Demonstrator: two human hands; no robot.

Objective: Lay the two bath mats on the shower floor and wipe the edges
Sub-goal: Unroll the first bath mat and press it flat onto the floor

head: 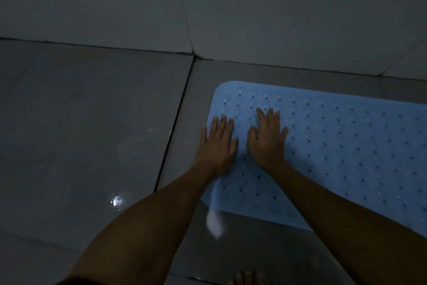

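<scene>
On the grey tiled shower floor (97, 123), near the corner where it meets the wall (277, 7), we press the left end of a blue perforated bath mat (346, 146) flat. Our left hand (218, 143) and right hand (268, 139) lie side by side on it, fingers straight and spread, holding nothing; the little finger of the left hand reaches over the mat's edge.

We judge that this is the laying step for the first mat. Only one mat is in view, and no cloth. Next we probably must smooth the mat toward its right part, which runs out of the picture, then fetch the second mat.

Wet glints (116, 200) show on the tiles just left of our left forearm, so the floor may be slippery. Bare toes (248, 279) are at the bottom edge. The light is dim.
</scene>
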